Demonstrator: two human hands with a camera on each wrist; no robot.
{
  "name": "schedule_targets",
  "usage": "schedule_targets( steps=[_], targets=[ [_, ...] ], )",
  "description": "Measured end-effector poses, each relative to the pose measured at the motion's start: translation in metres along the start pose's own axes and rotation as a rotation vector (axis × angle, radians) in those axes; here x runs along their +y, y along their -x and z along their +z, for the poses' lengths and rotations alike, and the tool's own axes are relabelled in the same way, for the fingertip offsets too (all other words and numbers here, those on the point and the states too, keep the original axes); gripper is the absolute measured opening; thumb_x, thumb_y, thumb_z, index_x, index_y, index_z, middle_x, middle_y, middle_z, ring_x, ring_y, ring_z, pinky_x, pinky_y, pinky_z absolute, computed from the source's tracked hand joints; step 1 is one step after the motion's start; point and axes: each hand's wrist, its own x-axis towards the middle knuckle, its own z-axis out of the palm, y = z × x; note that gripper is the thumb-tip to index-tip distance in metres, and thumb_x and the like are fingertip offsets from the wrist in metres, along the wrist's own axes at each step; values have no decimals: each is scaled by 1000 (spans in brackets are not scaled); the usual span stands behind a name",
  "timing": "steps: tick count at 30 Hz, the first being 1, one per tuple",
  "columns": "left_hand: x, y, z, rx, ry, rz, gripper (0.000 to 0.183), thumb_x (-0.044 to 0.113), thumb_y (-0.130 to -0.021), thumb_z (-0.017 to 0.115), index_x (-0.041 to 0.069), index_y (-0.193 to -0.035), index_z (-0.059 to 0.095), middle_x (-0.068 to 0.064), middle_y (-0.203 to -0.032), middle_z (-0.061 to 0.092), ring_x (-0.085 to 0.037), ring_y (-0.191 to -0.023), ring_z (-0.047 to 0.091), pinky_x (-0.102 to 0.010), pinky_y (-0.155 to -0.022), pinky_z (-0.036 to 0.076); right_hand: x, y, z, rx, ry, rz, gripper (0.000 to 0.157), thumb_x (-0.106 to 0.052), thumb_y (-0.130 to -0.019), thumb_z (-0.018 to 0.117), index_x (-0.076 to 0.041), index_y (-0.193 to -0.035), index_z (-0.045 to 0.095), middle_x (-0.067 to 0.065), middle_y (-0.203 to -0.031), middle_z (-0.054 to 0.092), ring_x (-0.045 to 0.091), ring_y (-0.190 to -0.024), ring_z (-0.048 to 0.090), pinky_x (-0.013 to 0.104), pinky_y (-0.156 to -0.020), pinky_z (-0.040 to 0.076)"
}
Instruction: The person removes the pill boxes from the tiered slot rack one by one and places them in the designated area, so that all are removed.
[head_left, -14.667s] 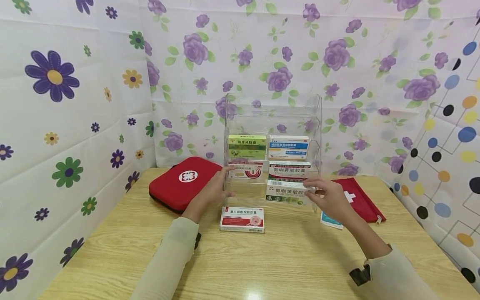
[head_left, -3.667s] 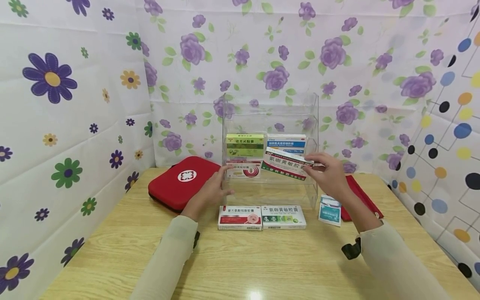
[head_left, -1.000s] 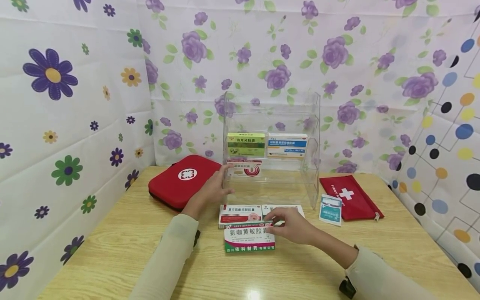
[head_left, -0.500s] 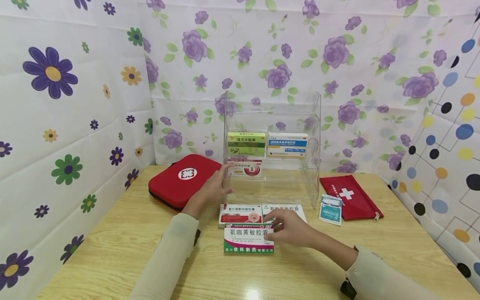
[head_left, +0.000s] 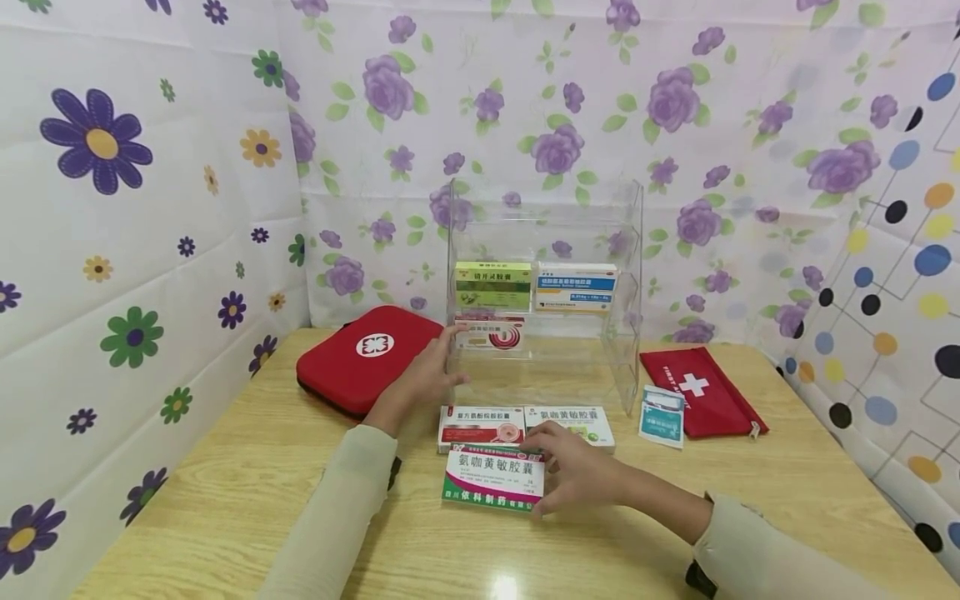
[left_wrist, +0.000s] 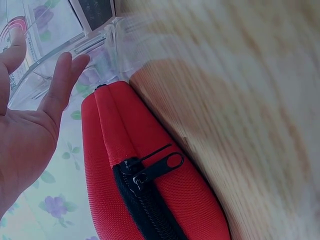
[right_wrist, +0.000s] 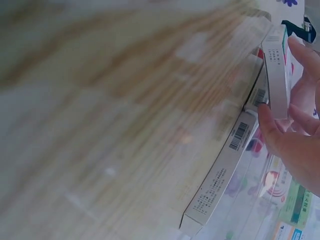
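My right hand [head_left: 577, 471] grips the right end of a white medicine box [head_left: 495, 477] with a green and magenta lower band. Its fingers are at the far edge and its thumb at the near corner. That box overlaps a red-and-white medicine box [head_left: 480, 427] and another white medicine box [head_left: 576, 422] lying side by side behind it. In the right wrist view the gripped box [right_wrist: 276, 75] stands end-on between thumb and fingers. My left hand [head_left: 427, 371] rests at the left side of the clear acrylic rack [head_left: 543, 379], its fingers extended.
The rack carries a green box [head_left: 492, 287], a blue-and-white box [head_left: 576, 289] and a box with red rings [head_left: 491, 335]. A red zippered case [head_left: 367, 358] sits left. A red first-aid pouch [head_left: 701, 392] and a teal sachet [head_left: 662, 416] lie right.
The right hand moved two white medicine boxes from the rack to the table, the green-banded one last. In the last second that box turned slightly. The left hand stayed at the rack.
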Motion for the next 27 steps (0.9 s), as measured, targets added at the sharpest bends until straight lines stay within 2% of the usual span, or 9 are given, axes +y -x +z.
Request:
schedule_targets(
  steps=[4,7,12,15,20,27],
  targets=[
    [2,1,0,-2,-6,-4,88,21,-87,78,41,-150,20,-15,-149,37,-31,-141,35,-56,-111,33,-4,3,2,-4,66,-6,88,-43,-66,92,-9,-137,53,5,-138,41,19,-111,49,29,-87,50],
    [2,1,0,0,-12,-6,88,21,-88,77,41,-150,19,-15,-149,37,-32,-140,35,-56,-110,33,-7,4,4,-9,102,-1,91,-45,-66,91,-10,-140,51,9,-142,37,19,-111,48,27,-85,49],
    [2,0,0,2,-13,-9,87,20,-88,77,40,-150,19,-15,-150,36,-32,-141,35,-57,-110,33,-9,3,7,-24,148,25,93,-45,-67,90,-12,-143,47,8,-142,34,21,-117,46,33,-95,48],
    [2,0,0,3,-12,1,87,20,-88,77,39,-151,20,-16,-150,37,-33,-141,35,-57,-110,33,-8,1,7,-29,187,40,93,-47,-67,89,-14,-144,47,3,-136,37,20,-118,45,38,-99,46],
    [3,-1,1,-1,-8,14,87,19,-87,78,38,-151,21,-16,-150,38,-33,-141,35,-57,-111,32,-6,-1,6,-22,226,38,92,-48,-68,88,-14,-144,48,-2,-127,44,15,-111,47,37,-95,47],
    [2,2,-1,18,-17,46,89,20,-87,78,37,-154,21,-17,-150,39,-32,-140,36,-56,-110,34,-7,-3,4,0,223,23,83,-42,-71,87,-12,-140,51,-3,-127,50,15,-114,50,42,-99,47]
  ],
)
